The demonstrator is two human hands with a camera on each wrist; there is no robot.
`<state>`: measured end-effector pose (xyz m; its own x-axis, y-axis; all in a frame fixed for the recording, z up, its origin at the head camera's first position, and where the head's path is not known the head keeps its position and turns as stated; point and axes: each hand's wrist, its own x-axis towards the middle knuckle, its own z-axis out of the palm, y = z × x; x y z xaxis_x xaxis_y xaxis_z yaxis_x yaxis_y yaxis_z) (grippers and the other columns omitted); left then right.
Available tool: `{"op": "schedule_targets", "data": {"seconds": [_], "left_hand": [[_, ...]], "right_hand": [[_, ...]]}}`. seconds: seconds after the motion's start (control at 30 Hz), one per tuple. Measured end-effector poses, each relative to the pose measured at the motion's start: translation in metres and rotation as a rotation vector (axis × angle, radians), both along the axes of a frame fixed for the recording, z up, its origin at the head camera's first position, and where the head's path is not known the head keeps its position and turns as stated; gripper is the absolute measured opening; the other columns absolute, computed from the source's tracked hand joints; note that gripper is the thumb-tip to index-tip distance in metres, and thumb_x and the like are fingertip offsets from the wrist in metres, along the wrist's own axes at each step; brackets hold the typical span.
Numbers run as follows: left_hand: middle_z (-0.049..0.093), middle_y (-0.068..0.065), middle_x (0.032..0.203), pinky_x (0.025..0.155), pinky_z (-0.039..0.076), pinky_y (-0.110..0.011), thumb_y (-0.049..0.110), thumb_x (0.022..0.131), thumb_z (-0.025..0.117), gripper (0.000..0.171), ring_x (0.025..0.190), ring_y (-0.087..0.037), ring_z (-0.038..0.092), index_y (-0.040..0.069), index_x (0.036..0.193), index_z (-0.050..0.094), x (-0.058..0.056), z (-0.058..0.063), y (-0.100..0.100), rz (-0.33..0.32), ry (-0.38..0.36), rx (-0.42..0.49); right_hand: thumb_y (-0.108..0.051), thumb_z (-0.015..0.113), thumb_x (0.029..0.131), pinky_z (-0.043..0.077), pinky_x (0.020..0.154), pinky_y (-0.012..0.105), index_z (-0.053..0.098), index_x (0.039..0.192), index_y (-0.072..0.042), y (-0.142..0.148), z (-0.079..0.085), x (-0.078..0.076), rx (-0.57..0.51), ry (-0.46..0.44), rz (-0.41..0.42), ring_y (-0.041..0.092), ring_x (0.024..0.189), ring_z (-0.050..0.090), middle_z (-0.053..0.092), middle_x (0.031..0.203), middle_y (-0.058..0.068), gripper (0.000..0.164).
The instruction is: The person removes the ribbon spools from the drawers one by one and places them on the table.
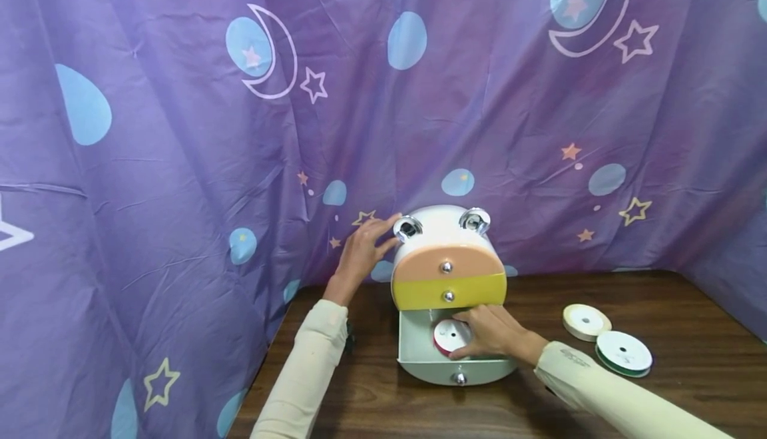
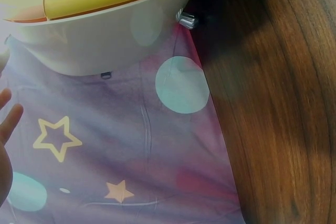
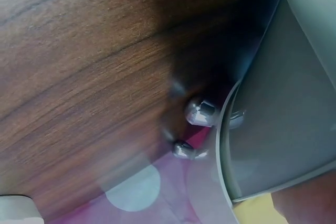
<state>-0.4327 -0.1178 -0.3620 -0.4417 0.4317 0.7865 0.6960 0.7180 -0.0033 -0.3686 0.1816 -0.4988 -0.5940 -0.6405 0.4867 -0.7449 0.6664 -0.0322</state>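
A small frog-shaped drawer cabinet [image 1: 443, 232] with chrome-ringed eyes stands on the table. Its bottom pale green drawer [image 1: 413, 339] is pulled out, while the orange drawer [image 1: 419, 264] and yellow drawer [image 1: 413, 292] above are closed. Inside the green drawer is a ribbon spool [image 1: 446, 338] with a white face and red edge. My right hand [image 1: 494, 329] grips that spool between thumb and fingers, its palm covering the spool's right side. My left hand [image 1: 362, 249] is at the cabinet's upper left, extended fingers by the left eye [image 1: 408, 228].
To the right on the wooden table [image 1: 371, 399] lie a cream ribbon spool [image 1: 587, 322] and a green-edged ribbon spool [image 1: 624, 352], close together. Behind the cabinet hangs a purple curtain [image 1: 180, 179] with moons and stars. A chrome knob [image 1: 459, 378] sticks out from the open drawer's front.
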Motion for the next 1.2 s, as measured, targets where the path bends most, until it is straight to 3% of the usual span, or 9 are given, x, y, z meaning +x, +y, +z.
{"op": "schedule_targets", "data": {"seconds": [0.3, 0.7, 0.93, 1.2], "left_hand": [[0.077, -0.005, 0.116, 0.099, 0.058, -0.041, 0.016, 0.084, 0.088, 0.06, 0.11, -0.025, 0.069, 0.019, 0.141, 0.067, -0.001, 0.0, 0.001, -0.031, 0.013, 0.028], [0.077, -0.004, 0.117, 0.099, 0.058, -0.04, 0.018, 0.087, 0.086, 0.057, 0.112, -0.025, 0.069, 0.019, 0.141, 0.067, 0.0, 0.0, 0.0, -0.019, 0.009, 0.01], [0.077, -0.006, 0.114, 0.092, 0.061, -0.041, 0.019, 0.087, 0.086, 0.056, 0.108, -0.025, 0.07, 0.02, 0.14, 0.068, 0.0, -0.001, 0.001, -0.009, 0.01, 0.017], [0.076, -0.006, 0.116, 0.091, 0.061, -0.04, 0.023, 0.089, 0.084, 0.056, 0.11, -0.024, 0.069, 0.021, 0.142, 0.066, 0.001, 0.0, 0.0, 0.008, 0.012, -0.006]], "right_hand": [[-0.072, 0.086, 0.065, 0.033, 0.045, 0.02, 0.081, 0.097, -0.019, -0.001, 0.003, -0.001, 0.017, -0.08, -0.025, 0.0, 0.055, 0.042, 0.064, 0.069, -0.016, 0.062], [-0.066, 0.089, 0.066, 0.033, 0.045, 0.019, 0.082, 0.098, -0.019, -0.002, 0.008, 0.004, -0.015, -0.056, -0.012, -0.001, 0.055, 0.041, 0.063, 0.068, -0.015, 0.057], [-0.069, 0.087, 0.067, 0.031, 0.044, 0.019, 0.08, 0.093, -0.025, -0.001, 0.017, 0.01, -0.021, -0.043, -0.008, -0.002, 0.054, 0.039, 0.053, 0.064, -0.019, 0.051], [-0.072, 0.086, 0.066, 0.034, 0.047, 0.019, 0.08, 0.102, -0.026, 0.002, 0.035, 0.021, -0.006, -0.034, -0.022, -0.001, 0.059, 0.041, 0.057, 0.072, -0.018, 0.058]]}}
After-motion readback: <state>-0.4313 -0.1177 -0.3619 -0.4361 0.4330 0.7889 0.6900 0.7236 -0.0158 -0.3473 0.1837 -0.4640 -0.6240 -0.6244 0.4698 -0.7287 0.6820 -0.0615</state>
